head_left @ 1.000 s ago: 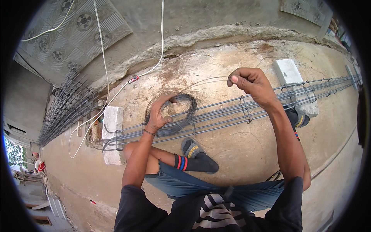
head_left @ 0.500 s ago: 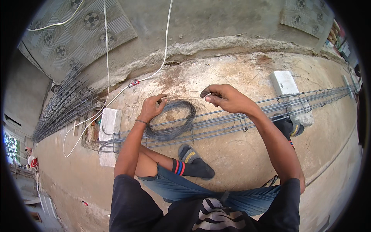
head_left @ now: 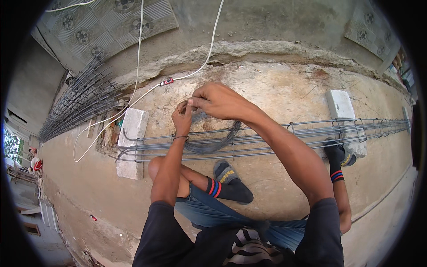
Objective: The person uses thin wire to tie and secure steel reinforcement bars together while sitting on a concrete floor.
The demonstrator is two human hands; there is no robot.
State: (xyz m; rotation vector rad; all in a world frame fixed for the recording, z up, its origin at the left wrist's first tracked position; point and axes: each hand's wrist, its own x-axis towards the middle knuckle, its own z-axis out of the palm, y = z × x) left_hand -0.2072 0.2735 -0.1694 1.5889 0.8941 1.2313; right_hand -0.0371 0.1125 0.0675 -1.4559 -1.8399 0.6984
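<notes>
Wire coil (head_left: 207, 149) over rebar cage (head_left: 313, 128): beyond the coil's left edge, left hand (head_left: 182, 119) and right hand (head_left: 220, 102) meet, fingers pinched, any strand indiscernible; steady tension should limit kinks.

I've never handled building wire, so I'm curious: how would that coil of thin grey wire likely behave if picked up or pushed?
The coil of wire would probably flex, since its strands look thin. Pushed, it might catch, as it lies over steel bars with gaps between them. Lying flat, it seems unlikely to roll.
</notes>
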